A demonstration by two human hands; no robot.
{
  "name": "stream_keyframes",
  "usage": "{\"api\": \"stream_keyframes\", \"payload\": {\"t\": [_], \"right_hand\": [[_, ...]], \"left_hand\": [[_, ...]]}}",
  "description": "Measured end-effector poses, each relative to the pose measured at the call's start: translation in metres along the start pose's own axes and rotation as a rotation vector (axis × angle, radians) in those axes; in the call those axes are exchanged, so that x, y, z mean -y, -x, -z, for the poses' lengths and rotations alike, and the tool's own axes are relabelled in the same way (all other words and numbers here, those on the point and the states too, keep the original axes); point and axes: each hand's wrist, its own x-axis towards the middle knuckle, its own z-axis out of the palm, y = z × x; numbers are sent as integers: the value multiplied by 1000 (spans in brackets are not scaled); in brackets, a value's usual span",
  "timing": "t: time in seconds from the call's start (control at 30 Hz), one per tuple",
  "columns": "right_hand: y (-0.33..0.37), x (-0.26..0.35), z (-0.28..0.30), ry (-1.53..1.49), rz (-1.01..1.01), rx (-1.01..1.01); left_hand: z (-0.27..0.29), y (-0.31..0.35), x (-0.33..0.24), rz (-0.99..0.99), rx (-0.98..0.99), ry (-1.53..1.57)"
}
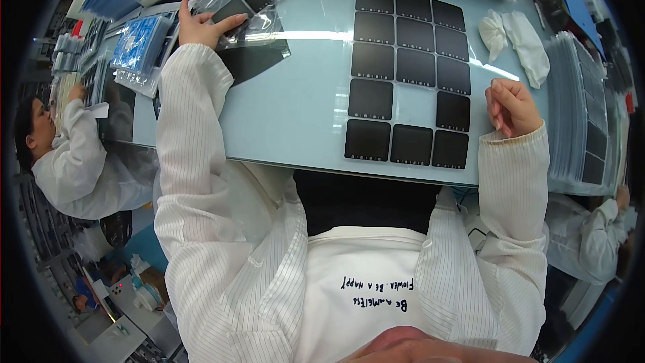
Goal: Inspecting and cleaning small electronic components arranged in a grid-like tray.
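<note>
Left arm stretched far forward and up-left, sleeve white with thin stripes, cuff at the wrist. Left hand (201,25) lies palm down, fingers (227,23) extended flat and pointing right, thumb sticking up away from them. Right arm bent, forearm coming up from the lower right, same striped sleeve, cuff snug below the wrist. Right hand (512,107) loosely curled, fingers (496,97) folded in toward the palm, knuckles facing left, thumb tucked beside the fingertips. Both hands bare, well apart from each other.
</note>
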Motion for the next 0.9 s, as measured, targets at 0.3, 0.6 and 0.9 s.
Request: {"api": "stream_keyframes", "payload": {"t": [0.3, 0.6, 0.9], "right_hand": [[-8, 75, -59, 635, 124, 92], [-107, 116, -161, 1292, 1045, 50], [-200, 104, -229, 1139, 1024, 182]], "left_hand": [[-4, -1, 12, -92, 46, 540], [13, 12, -3, -311, 297, 742], [8, 11, 0, -390, 375, 1015]]}}
